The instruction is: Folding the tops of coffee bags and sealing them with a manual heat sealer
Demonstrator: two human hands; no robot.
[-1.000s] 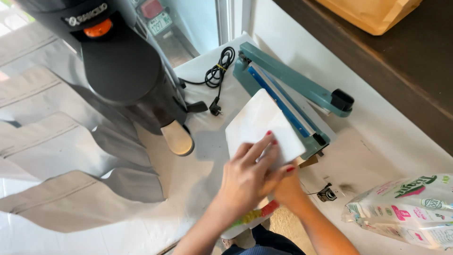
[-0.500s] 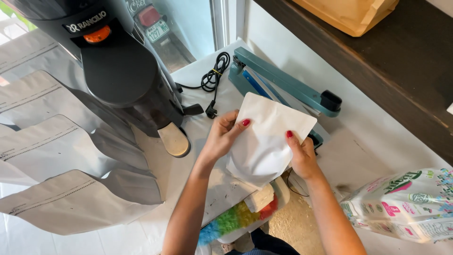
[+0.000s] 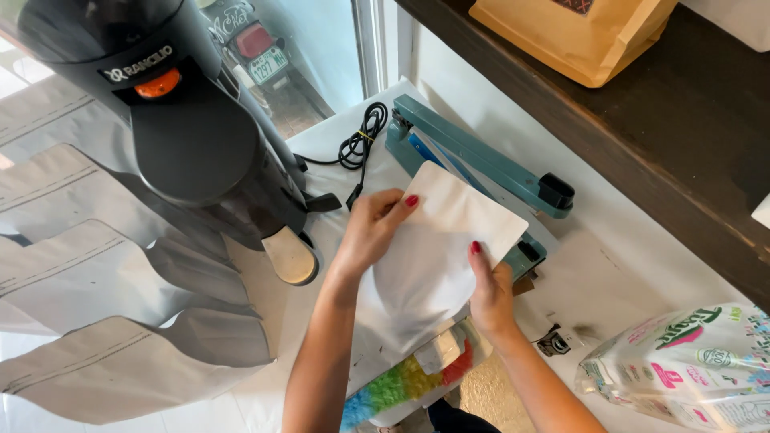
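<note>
Both my hands hold a white pouch (image 3: pixel 433 256) over the white counter (image 3: pixel 609 281). My left hand (image 3: pixel 370 228) grips its upper left edge, thumb on top. My right hand (image 3: pixel 489 289) pinches its right edge lower down. The pouch's top corner lies over the open jaw of a teal heat sealer (image 3: pixel 473 160), whose lever arm with a black handle end is raised. The pouch bulges at its lower end.
A black coffee grinder (image 3: pixel 184 136) stands at the left with a black power cord (image 3: pixel 361 144) beside it. Several flat grey pouches (image 3: pixel 96 305) lie at far left. A printed plastic packet (image 3: pixel 690 369) sits at lower right, a brown paper bag (image 3: pixel 577 36) on the dark shelf.
The pouch was pressed flat under both hands by the sealer; since then my hands lifted it, spread to its two edges and brought its top over the sealer's jaw.
</note>
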